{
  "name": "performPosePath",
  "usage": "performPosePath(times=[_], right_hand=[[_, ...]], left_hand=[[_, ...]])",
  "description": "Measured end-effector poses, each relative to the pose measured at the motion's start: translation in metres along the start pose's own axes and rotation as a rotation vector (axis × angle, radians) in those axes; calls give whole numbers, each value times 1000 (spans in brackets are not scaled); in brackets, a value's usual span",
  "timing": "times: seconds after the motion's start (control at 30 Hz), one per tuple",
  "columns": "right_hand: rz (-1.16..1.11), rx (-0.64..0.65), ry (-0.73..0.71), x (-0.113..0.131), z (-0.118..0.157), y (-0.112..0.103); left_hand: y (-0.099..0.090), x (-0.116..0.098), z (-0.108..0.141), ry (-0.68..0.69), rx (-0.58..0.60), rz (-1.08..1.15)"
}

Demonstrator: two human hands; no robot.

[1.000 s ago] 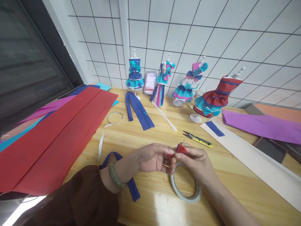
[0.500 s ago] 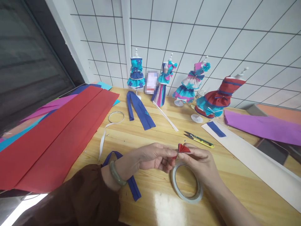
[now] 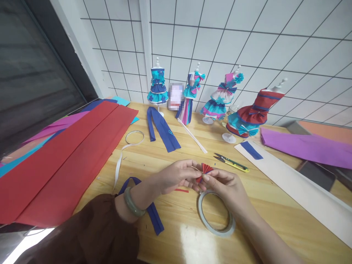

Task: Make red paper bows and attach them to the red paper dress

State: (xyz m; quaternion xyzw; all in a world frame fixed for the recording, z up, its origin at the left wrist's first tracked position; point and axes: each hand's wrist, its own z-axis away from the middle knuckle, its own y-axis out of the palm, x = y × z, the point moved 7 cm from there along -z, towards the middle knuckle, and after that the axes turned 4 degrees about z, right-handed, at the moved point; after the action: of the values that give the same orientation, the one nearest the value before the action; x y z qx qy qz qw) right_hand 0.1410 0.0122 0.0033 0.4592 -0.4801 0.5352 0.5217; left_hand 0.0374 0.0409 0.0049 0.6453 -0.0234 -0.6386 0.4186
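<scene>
A small red pleated bow (image 3: pixel 206 168) with blue edging is pinched between both hands above the tabletop. My right hand (image 3: pixel 225 182) grips its middle between thumb and forefinger. From the other side, the closed fingertips of my left hand (image 3: pixel 180 175) hold it too; a thin pale strand seems to run by them, too fine to identify. A roll of double-sided tape (image 3: pixel 201 216) lies flat under my right hand. Below my left fingers a narrow red strip (image 3: pixel 182 190) rests on the wood. A folded blue strip (image 3: pixel 155 220) passes partly behind my left forearm.
Several dressed miniature mannequins (image 3: pixel 158 86) line the tiled wall. Yellow-handled thread snips (image 3: pixel 233 164) lie beyond my right hand. Large red sheets (image 3: pixel 82 154) cover the left side; a long white sheet (image 3: pixel 291 190) and purple material (image 3: pixel 302 146) lie right. White ribbon (image 3: pixel 118 168) curls nearby.
Both hands have shifted slightly up and left with the bow, which has turned so that more of its pleats show. The narrow red strip on the table has come into view.
</scene>
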Motion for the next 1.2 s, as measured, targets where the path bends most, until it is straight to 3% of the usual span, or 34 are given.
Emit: performPosePath(times=[0.17, 0.33, 0.47, 0.67, 0.87, 1.2], right_hand=[[-42, -84, 61, -11, -6, -9], [-21, -156, 53, -13, -9, -14], [19, -168, 34, -11, -9, -10], [50, -169, 22, -9, -9, -7], [65, -157, 34, -9, -7, -5], [72, -119, 26, -10, -8, -3]], left_hand=[[-8, -7, -2, 156, -192, -180], [-4, -24, 9, 452, -415, -672], [5, -29, 16, 562, -435, -907], [9, -30, 16, 594, -449, -1145], [10, -30, 16, 607, -445, -1241], [-1, -33, 17, 626, -543, -1109]])
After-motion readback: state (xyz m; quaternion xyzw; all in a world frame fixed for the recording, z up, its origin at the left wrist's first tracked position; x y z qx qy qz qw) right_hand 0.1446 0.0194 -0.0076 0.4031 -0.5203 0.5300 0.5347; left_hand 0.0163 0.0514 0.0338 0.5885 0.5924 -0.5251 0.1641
